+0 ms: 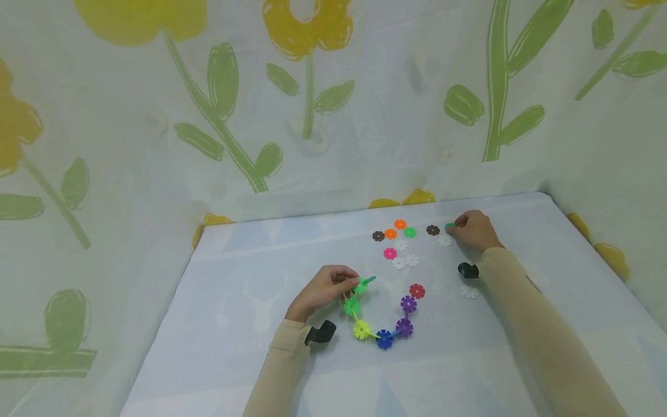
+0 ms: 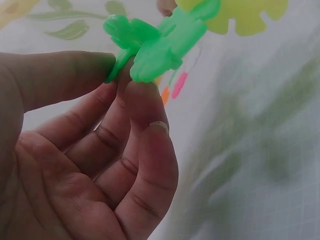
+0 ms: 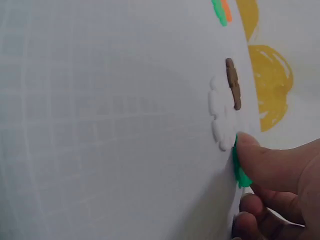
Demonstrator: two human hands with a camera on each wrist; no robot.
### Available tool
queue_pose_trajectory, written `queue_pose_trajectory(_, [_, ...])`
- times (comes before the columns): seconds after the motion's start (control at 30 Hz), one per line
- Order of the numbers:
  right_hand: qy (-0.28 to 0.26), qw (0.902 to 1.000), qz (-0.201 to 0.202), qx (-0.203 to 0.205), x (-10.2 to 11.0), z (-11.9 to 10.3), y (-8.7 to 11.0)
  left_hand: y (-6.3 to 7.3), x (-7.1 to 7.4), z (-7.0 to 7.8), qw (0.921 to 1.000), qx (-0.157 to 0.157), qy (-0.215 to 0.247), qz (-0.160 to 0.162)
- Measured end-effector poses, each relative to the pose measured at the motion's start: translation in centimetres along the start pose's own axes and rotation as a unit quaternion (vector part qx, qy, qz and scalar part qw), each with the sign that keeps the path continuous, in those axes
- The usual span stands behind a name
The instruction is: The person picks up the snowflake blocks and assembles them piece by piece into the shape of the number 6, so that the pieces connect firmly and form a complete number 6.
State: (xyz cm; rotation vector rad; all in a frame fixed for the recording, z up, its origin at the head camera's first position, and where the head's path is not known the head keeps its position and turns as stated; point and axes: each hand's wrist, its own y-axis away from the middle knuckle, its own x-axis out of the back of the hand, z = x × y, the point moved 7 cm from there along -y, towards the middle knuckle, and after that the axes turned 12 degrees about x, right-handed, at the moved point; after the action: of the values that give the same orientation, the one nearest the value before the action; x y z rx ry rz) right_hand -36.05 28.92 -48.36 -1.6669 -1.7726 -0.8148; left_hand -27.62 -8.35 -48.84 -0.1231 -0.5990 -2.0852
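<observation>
My left hand (image 1: 328,288) pinches a green notched snowflake disc (image 2: 167,42) between thumb and fingers. This disc is one end of a curved chain of interlocked discs, running from green through yellow (image 1: 362,329), blue (image 1: 384,339) and purple (image 1: 404,328) to a red disc (image 1: 417,291) at the other end. Toward the table's back right, my right hand (image 1: 476,229) has its thumb on a loose darker-green disc (image 3: 240,167), with the other fingers curled at its edge. A white disc (image 3: 219,112) lies right beside it.
Loose discs lie flat toward the back: brown (image 1: 432,230), orange (image 1: 400,224), light green (image 1: 410,232), pink (image 1: 389,253) and several white ones. Another white disc (image 1: 469,292) is under the right forearm. Flower-printed cloth (image 1: 365,145) hangs behind the white table (image 1: 208,324).
</observation>
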Motion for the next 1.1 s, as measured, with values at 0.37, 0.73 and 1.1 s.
queue_pose_trajectory(0.37, [-0.036,0.9989,-0.012,0.028,-0.2,-2.1,0.9,0.0,-0.1,0.1,1.0000,0.004,-0.005,-0.002])
queue_pose_trajectory(0.73, [-0.117,0.9918,0.003,0.052,-1.7,-8.6,3.6,0.0,-0.3,-0.1,1.0000,0.006,0.001,-0.006])
queue_pose_trajectory(1.1, [-0.204,0.9732,-0.003,0.107,-3.8,-12.5,6.1,-0.1,-0.4,0.0,1.0000,0.002,0.001,-0.009])
